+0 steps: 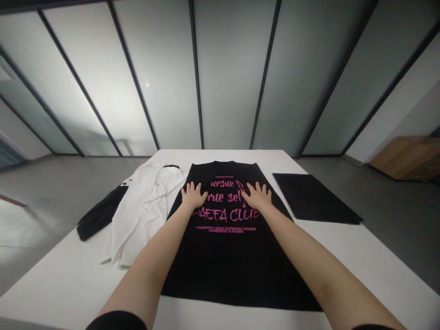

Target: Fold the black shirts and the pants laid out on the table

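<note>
A black T-shirt (227, 261) with pink printed lettering lies flat on the white table (68, 288). My left hand (193, 195) rests palm down on the shirt's upper left part, fingers spread. My right hand (257, 196) presses flat on the print to the right, close to my left hand. Neither hand grips the cloth. To the left lies a crumpled white garment (140, 211), overlapping a black garment (101, 215). A folded black garment (316, 198) lies flat to the right.
The white table ends at a far edge, with a grey floor (58, 192) on both sides. Frosted glass panels in dark frames (230, 73) stand behind it. A wooden cabinet (409, 158) stands at the far right.
</note>
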A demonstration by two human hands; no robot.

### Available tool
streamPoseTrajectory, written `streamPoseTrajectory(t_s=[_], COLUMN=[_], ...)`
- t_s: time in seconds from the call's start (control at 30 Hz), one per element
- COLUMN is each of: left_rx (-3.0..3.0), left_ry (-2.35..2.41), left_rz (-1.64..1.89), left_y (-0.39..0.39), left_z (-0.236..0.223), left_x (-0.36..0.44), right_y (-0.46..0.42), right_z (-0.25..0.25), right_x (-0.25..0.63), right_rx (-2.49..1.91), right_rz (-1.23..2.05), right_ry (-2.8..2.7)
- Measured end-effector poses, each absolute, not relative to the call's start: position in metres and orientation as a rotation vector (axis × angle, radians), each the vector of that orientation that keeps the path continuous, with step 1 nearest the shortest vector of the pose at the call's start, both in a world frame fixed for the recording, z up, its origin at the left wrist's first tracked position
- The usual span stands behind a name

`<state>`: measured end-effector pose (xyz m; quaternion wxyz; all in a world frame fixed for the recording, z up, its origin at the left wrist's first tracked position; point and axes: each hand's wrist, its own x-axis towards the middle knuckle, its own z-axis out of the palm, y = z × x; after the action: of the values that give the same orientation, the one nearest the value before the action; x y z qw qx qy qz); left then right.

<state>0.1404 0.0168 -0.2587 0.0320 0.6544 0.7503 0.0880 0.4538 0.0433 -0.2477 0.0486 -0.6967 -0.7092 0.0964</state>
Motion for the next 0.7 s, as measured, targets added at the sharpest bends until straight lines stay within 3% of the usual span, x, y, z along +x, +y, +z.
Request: streamPoseTrajectory(t_s=[0.2, 0.47, 0.7], left_rx=[2.018, 2.024, 2.087], left_ry=[2.288, 2.131, 2.221], left_rz=[0.465, 1.082, 0.650], left_y=[0.029, 0.012, 0.004], left_z=[-0.262, -0.260, -0.261], left_x=[0.138, 0.116, 0.107], right_y=[0.062, 0.045, 0.042], right_z=[-0.248, -0.256, -0.265], right_x=[0.455, 0.480, 0.506], right_rx=[-2.057, -1.906, -1.945], right_rz=[0.287, 0.138, 0.266], right_ry=[-2.148, -1.877, -2.038])
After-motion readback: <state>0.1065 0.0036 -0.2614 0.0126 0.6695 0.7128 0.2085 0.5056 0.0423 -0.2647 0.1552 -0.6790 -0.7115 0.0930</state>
